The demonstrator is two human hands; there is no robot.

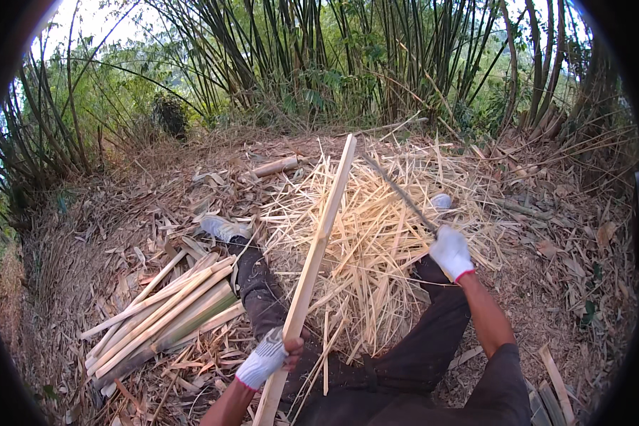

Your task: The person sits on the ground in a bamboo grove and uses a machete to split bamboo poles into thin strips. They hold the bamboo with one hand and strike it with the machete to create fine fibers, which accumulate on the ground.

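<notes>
A long split-bamboo slat [316,259] stands slanted between the person's legs, its top leaning away and slightly right, its lower end running out at the bottom edge. It is pale yellow, straight and flat-faced, with a shaded narrow side and a faint darker mark partway along its length.

The left hand [266,358], in a white knit glove with a reddish cuff edge, is wrapped around the slat's lower part; the fingers look bare beyond the knit. The right hand [450,252], in a matching white glove, is closed around the grip end of a long, narrow, dark blade [401,192], which points up and left, over the shavings and right of the slat. The grip itself is hidden by the glove.

Beneath the blade, a loose heap of thin, straw-coloured bamboo strips [376,241] spreads between and beyond the dark trousers [422,341]. A light shoe [224,228] lies at the heap's left, another [441,201] at its right; any marking on them is too small to make out. By the left leg rests a bundle of split bamboo lengths [167,316], one with a green face. More slats [557,383] lie at lower right. Dry leaves cover the ground [138,202], and bamboo clumps [312,53] rise behind.
</notes>
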